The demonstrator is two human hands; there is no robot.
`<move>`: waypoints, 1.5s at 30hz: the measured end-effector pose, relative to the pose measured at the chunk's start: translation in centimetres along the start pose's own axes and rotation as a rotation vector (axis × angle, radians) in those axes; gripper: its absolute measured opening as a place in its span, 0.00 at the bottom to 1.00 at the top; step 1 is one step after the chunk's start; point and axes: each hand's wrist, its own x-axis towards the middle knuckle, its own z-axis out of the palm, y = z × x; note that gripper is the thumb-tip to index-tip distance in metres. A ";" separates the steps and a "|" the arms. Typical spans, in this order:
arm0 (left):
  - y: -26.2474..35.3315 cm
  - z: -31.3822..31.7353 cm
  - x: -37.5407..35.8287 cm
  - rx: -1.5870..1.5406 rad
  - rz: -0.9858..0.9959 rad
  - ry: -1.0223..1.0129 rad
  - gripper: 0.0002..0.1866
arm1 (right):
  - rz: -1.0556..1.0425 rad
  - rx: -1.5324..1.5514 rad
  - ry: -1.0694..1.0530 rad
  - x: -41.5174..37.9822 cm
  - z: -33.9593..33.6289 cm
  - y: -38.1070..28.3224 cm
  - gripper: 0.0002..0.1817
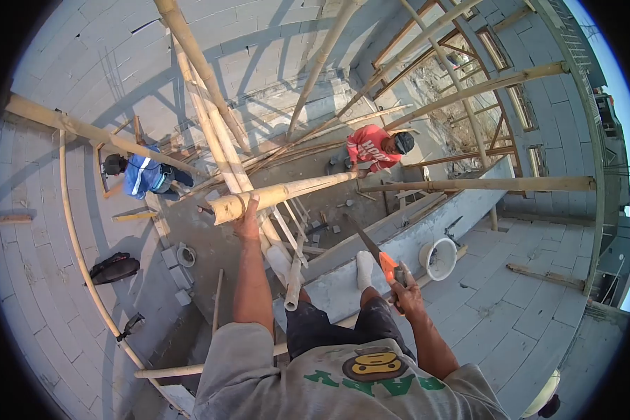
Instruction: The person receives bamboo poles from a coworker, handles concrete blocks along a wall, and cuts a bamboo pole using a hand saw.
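Observation:
My left hand (246, 222) grips the near end of a thick bamboo pole (287, 190), thumb up along its side and the other fingers mostly hidden. The pole slants away to the right, where a person in a red shirt (374, 148) has hands at its far end. In my right hand (406, 292) is a handsaw (368, 241) with an orange and dark handle. Its blade points forward and left, apart from the pole. Below my left forearm, a thinner pole (293, 290) shows its hollow end between my legs.
My feet are on a narrow concrete ledge (329, 288) high above the floor. A white bucket (438, 259) stands to the right. Bamboo props (315, 70) cross the room. Another person in blue (144, 171) works at the left, and a dark bag (112, 269) lies nearby.

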 end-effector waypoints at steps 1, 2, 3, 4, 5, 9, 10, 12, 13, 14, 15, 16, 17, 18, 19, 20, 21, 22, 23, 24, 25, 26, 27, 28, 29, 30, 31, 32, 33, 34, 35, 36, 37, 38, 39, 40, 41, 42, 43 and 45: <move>0.6 0.6 -1.7 -0.005 0.010 -0.054 0.30 | -0.047 0.051 0.005 -0.1 -0.2 -1.1 0.36; 1.8 1.1 -3.5 -0.010 0.021 -0.106 0.30 | -0.095 0.099 0.009 -0.1 -0.4 -2.3 0.37; 3.2 1.6 -5.1 -0.013 0.029 -0.155 0.30 | -0.140 0.146 0.012 -0.2 -0.6 -3.3 0.38; 4.5 2.3 -6.3 0.052 0.087 -0.226 0.30 | -0.193 0.187 0.025 -0.3 -0.8 -4.3 0.37; 6.0 3.2 -7.5 0.116 0.146 -0.293 0.30 | -0.246 0.225 0.034 -0.5 -1.1 -5.2 0.36; 13.3 7.6 -12.2 0.247 0.300 -0.510 0.24 | -0.451 0.175 0.083 -0.5 -2.6 -7.9 0.29; 15.0 8.1 -13.5 0.309 0.321 -0.559 0.23 | -0.566 0.136 0.103 0.1 -2.7 -7.5 0.26; 18.5 10.5 -17.4 0.290 0.462 -0.592 0.21 | -0.812 0.062 0.155 2.9 -2.6 -6.7 0.22; 19.5 11.5 -18.8 0.338 0.511 -0.624 0.21 | -0.858 -0.064 0.214 3.0 -2.5 -7.3 0.22; 20.3 12.5 -19.7 0.384 0.559 -0.655 0.21 | -0.885 -0.129 0.257 3.0 -2.3 -8.1 0.24; 20.8 13.7 -20.4 0.410 0.695 -0.675 0.22 | -0.905 -0.199 0.299 2.8 -2.0 -9.0 0.26; 21.8 15.0 -21.3 0.425 0.721 -0.700 0.22 | -0.926 -0.272 0.340 2.9 -1.8 -10.0 0.28; 23.4 16.1 -22.7 0.442 0.743 -0.722 0.23 | -0.930 -0.300 0.347 3.0 -1.4 -10.7 0.33; 24.8 17.2 -24.1 0.461 0.760 -0.740 0.23 | -0.931 -0.329 0.349 3.1 -1.0 -11.2 0.39; 25.6 18.1 -25.2 0.462 0.783 -0.774 0.24 | -0.938 -0.349 0.389 3.3 -0.8 -11.6 0.42; 26.4 19.3 -26.2 0.458 0.811 -0.803 0.25 | -0.953 -0.370 0.429 3.8 -0.6 -12.4 0.45; 27.2 20.4 -27.1 0.454 0.841 -0.826 0.26 | -0.973 -0.393 0.465 4.6 -0.6 -13.2 0.48; 27.9 21.5 -28.4 0.540 0.899 -0.829 0.31 | -0.942 -0.377 0.504 5.4 -0.9 -14.0 0.49; 28.6 22.5 -29.7 0.539 0.965 -0.816 0.37 | -0.908 -0.361 0.542 6.2 -1.2 -14.7 0.49; 29.0 23.5 -30.7 0.551 1.018 -0.819 0.39 | -0.871 -0.345 0.581 6.8 -1.6 -15.1 0.50; 29.4 24.5 -31.5 0.558 1.071 -0.827 0.41 | -0.903 -0.330 0.612 7.3 -2.0 -15.5 0.49; 29.8 25.2 -32.3 0.563 1.127 -0.840 0.43 | -0.934 -0.314 0.648 7.7 -2.7 -15.9 0.48; 30.5 25.5 -33.3 0.598 1.124 -0.875 0.43 | -0.956 -0.293 0.657 7.5 -3.4 -16.1 0.46; 31.3 25.9 -34.1 0.629 1.123 -0.909 0.43 | -0.979 -0.273 0.665 7.4 -4.1 -16.2 0.45; 32.3 26.2 -34.6 0.658 1.130 -0.941 0.43 | -1.000 -0.249 0.642 6.8 -4.9 -16.9 0.42; 33.2 26.4 -34.9 0.623 1.161 -0.958 0.46 | -1.016 -0.226 0.614 5.7 -5.8 -17.6 0.40; 34.4 26.6 -34.8 0.581 1.202 -0.968 0.50 | -1.161 -0.340 0.670 2.9 -7.4 -19.6 0.32; 34.9 26.5 -34.6 0.549 1.225 -0.984 0.53 | -1.143 -0.276 0.653 1.6 -8.7 -20.8 0.30; 35.4 25.7 -33.5 0.531 1.206 -1.123 0.62 | -1.120 -0.213 0.635 0.7 -9.8 -21.8 0.27; 34.9 24.6 -31.9 0.501 1.181 -1.093 0.63 | -1.098 -0.142 0.624 -0.3 -10.8 -23.3 0.25; 33.0 23.5 -29.6 0.470 1.158 -1.070 0.65 | -1.092 -0.088 0.607 -1.8 -12.1 -25.1 0.24; 30.5 22.6 -27.5 0.438 1.137 -1.053 0.67 | -1.083 -0.031 0.596 -3.7 -13.2 -27.0 0.24; 27.3 21.6 -25.7 0.547 0.968 -1.059 0.68 | -1.127 0.032 0.541 -6.5 -13.9 -28.9 0.23; 23.3 20.7 -24.1 0.649 0.800 -1.056 0.70 | -1.176 0.091 0.485 -9.3 -14.7 -30.9 0.23; 19.5 19.7 -23.1 0.780 0.706 -1.088 0.69 | -1.220 0.081 0.520 -12.2 -15.2 -32.7 0.24; 15.9 18.8 -22.2 0.910 0.614 -1.112 0.69 | -1.268 0.073 0.554 -14.6 -15.5 -34.3 0.25; 11.9 18.0 -21.3 0.975 0.587 -1.133 0.68 | -1.362 0.066 0.627 -16.2 -15.6 -35.7 0.26; 9.5 17.6 -20.9 1.043 0.558 -1.153 0.66 | -1.451 0.059 0.701 -17.6 -15.7 -37.1 0.28; 9.2 17.6 -21.5 0.911 0.534 -1.140 0.64 | -1.600 0.116 0.533 -19.3 -14.9 -38.5 0.34; 8.9 18.0 -23.0 0.654 0.483 -1.102 0.60 | -1.709 0.151 0.422 -22.7 -13.6 -40.5 0.37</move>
